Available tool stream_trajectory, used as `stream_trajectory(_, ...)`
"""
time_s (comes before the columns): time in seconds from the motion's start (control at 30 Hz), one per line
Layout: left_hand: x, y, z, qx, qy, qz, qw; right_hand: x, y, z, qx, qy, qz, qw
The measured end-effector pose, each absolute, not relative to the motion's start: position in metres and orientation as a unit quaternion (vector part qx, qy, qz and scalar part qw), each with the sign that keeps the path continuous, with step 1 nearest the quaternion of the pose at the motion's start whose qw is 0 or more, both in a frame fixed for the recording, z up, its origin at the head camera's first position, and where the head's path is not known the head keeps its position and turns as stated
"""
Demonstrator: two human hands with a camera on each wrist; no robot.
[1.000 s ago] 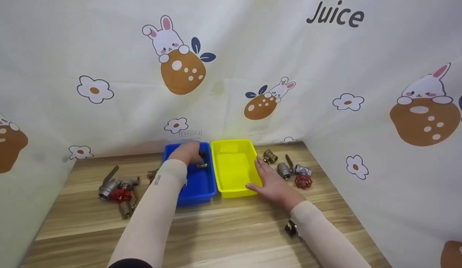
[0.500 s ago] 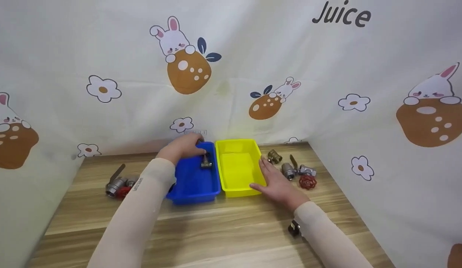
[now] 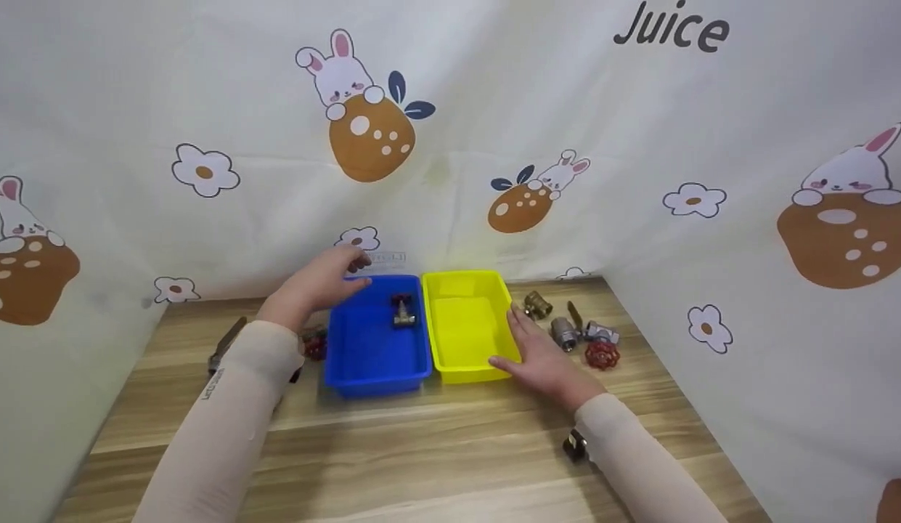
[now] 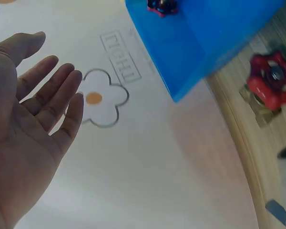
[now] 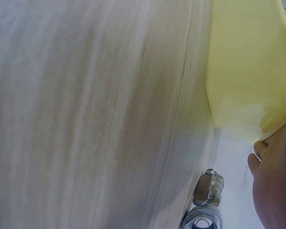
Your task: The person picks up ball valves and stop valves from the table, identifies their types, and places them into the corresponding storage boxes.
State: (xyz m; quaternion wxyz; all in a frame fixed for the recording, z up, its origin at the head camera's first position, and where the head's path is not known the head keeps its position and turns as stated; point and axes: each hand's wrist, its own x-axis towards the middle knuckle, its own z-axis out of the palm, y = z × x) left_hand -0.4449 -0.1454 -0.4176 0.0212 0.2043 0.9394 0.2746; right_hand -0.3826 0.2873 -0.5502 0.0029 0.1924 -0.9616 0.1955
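Observation:
My left hand (image 3: 316,285) hovers over the back left corner of the blue bin (image 3: 377,356), holding nothing. In the left wrist view its palm and loosely bent fingers (image 4: 62,95) show against the printed backdrop. Inside the blue bin, toward the back right, lies a small brass valve (image 3: 403,314) with a dark red handwheel. My right hand (image 3: 548,367) rests against the right side of the yellow bin (image 3: 468,376), fingers extended along its wall and thumb at its rim. Nothing lies in the yellow bin. The right wrist view shows only part of that hand.
Left of the blue bin sit a red-wheeled valve (image 3: 316,344) and a lever-handled valve (image 3: 229,338), partly hidden by my sleeve. To the right are a brass fitting (image 3: 537,305), a ball valve (image 3: 565,334) and another red-wheeled valve (image 3: 602,354). A patterned cloth (image 3: 450,123) stands behind.
My left hand has let go of the small valve in the blue bin and moved up and left, out of the bin. My right hand keeps its place at the yellow bin.

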Motion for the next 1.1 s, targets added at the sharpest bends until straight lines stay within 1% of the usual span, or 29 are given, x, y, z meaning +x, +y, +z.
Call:
stream_trajectory(0.3, -0.439, -0.174, -0.418, 0.189, 0.938, 0.287, 0.031, -0.383, 0.29, -0.547, 0.194, -0.962, 0.194, 0.004)
stream_trajectory(0.8, -0.426, -0.2, -0.426, 0.17, 0.943, 0.285, 0.034, -0.383, 0.291, -0.548, 0.2, -0.962, 0.187, 0.005)
stream_trajectory(1.1, -0.42, -0.218, -0.431, 0.183, 0.938, 0.295, 0.01, -0.382, 0.289, -0.55, 0.206, -0.96, 0.19, 0.007)
